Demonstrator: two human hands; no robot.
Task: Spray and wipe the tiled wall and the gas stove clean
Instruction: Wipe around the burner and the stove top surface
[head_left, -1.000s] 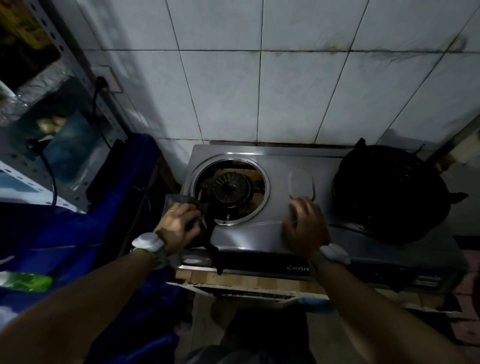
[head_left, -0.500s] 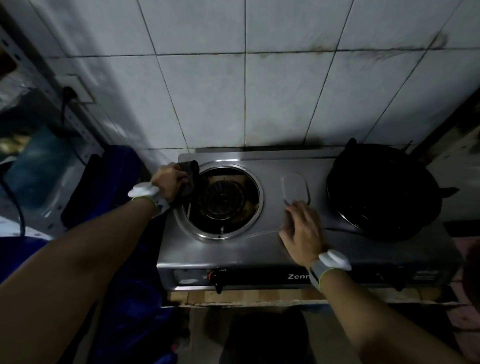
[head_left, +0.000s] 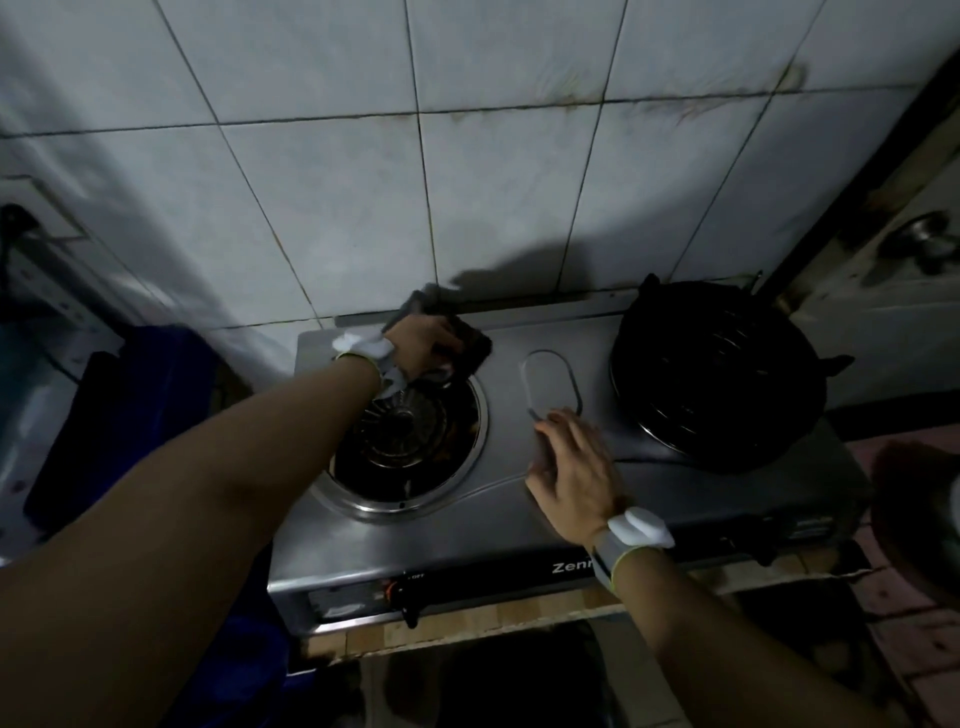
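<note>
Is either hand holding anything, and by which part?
Left hand grips the cloth around its bunched middle; right hand holds nothing, resting open on the stove.

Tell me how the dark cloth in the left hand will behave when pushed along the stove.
Likely floppy: the cloth bunches under the left hand. Probably light, since one hand grips it. It may snag on the burner rim.
</note>
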